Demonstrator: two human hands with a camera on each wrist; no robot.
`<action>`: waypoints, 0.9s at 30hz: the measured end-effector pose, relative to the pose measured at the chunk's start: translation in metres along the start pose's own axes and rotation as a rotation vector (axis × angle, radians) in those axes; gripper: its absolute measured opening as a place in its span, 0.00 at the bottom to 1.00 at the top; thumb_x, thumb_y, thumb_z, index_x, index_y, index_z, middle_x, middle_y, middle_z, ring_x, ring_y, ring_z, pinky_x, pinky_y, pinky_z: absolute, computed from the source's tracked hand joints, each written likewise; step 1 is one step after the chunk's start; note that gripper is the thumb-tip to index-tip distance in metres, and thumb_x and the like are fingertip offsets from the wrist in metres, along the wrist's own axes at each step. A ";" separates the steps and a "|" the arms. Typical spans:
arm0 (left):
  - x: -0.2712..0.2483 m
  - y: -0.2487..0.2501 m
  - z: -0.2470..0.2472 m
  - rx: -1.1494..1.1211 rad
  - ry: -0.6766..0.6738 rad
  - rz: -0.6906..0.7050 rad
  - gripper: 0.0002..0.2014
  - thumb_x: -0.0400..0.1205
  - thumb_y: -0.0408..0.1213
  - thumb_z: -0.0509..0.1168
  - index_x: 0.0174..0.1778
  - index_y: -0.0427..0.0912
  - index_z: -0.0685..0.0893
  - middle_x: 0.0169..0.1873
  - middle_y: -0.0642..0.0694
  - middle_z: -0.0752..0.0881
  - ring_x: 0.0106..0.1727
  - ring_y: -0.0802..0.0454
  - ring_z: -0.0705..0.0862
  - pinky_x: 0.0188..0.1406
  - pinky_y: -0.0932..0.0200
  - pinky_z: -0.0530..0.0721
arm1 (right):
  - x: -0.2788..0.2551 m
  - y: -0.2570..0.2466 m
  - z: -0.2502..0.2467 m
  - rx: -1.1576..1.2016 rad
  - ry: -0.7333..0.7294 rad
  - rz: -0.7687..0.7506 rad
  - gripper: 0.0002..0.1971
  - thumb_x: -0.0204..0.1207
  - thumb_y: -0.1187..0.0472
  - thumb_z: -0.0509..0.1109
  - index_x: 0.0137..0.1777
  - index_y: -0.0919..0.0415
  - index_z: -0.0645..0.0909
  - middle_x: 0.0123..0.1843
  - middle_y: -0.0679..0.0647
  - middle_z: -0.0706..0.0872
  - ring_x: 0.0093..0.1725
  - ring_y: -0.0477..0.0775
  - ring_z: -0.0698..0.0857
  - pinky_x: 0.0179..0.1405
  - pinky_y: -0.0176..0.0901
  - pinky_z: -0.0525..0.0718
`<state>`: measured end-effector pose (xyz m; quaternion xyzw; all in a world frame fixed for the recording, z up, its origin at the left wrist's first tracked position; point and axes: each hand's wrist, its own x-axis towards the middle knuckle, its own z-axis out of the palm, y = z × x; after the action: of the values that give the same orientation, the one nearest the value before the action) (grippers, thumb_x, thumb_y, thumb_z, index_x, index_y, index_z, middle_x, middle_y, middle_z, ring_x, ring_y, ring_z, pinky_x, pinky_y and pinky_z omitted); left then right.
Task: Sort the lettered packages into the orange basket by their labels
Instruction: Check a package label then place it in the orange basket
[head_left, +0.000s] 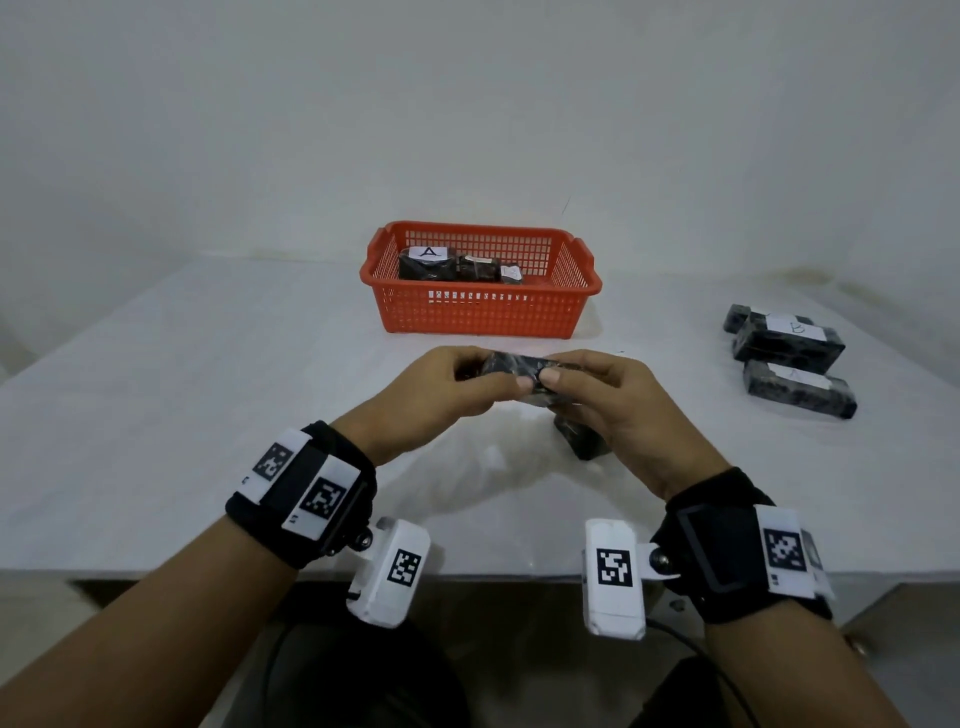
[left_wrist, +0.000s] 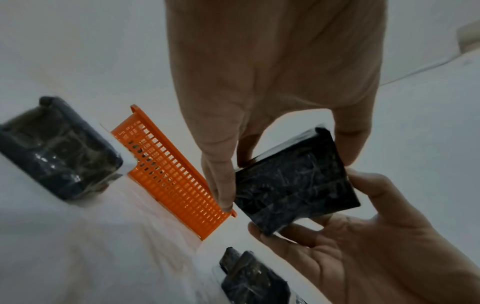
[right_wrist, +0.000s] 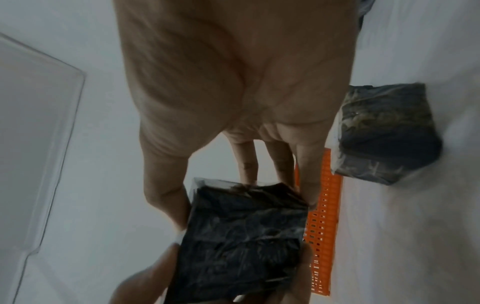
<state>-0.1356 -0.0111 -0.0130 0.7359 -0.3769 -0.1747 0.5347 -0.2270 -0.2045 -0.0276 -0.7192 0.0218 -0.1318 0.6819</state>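
Observation:
Both hands hold one dark plastic-wrapped package (head_left: 514, 366) above the table, a little in front of the orange basket (head_left: 480, 312). My left hand (head_left: 457, 389) grips its left end and my right hand (head_left: 587, 395) grips its right end. No label on it shows in any view. The same package (left_wrist: 296, 181) fills the left wrist view, pinched between thumb and fingers, and appears in the right wrist view (right_wrist: 241, 242). The basket holds several dark packages; one carries a white label reading A (head_left: 429, 253). Another dark package (head_left: 582, 441) lies on the table under my right hand.
Three more dark packages lie at the right of the white table (head_left: 208, 415); the upper one (head_left: 787, 340) has a label like B, the lower one (head_left: 800, 389) a faint label. The table's front edge runs just below my wrists. A white wall stands behind the basket.

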 end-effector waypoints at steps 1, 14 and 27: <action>0.001 -0.002 0.001 -0.023 0.029 -0.006 0.26 0.75 0.56 0.70 0.61 0.42 0.91 0.53 0.37 0.91 0.57 0.37 0.87 0.73 0.40 0.84 | 0.000 0.000 0.001 -0.008 -0.005 0.006 0.21 0.67 0.45 0.84 0.55 0.58 0.93 0.58 0.63 0.94 0.65 0.68 0.90 0.78 0.68 0.80; 0.002 0.001 0.002 -0.130 0.068 -0.026 0.19 0.79 0.48 0.70 0.61 0.41 0.90 0.58 0.44 0.93 0.63 0.50 0.91 0.70 0.45 0.88 | -0.003 0.001 -0.006 0.013 0.013 0.005 0.24 0.73 0.51 0.76 0.61 0.68 0.89 0.60 0.62 0.93 0.65 0.62 0.90 0.73 0.57 0.86; 0.008 -0.007 0.000 -0.147 0.116 -0.081 0.35 0.70 0.51 0.76 0.72 0.37 0.82 0.63 0.42 0.89 0.64 0.47 0.91 0.67 0.50 0.90 | -0.003 0.005 -0.010 -0.027 0.028 0.025 0.27 0.65 0.50 0.85 0.64 0.57 0.89 0.61 0.59 0.94 0.65 0.62 0.91 0.78 0.67 0.81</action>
<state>-0.1277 -0.0159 -0.0180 0.7182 -0.3013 -0.1804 0.6007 -0.2318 -0.2144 -0.0332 -0.7260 0.0419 -0.1331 0.6734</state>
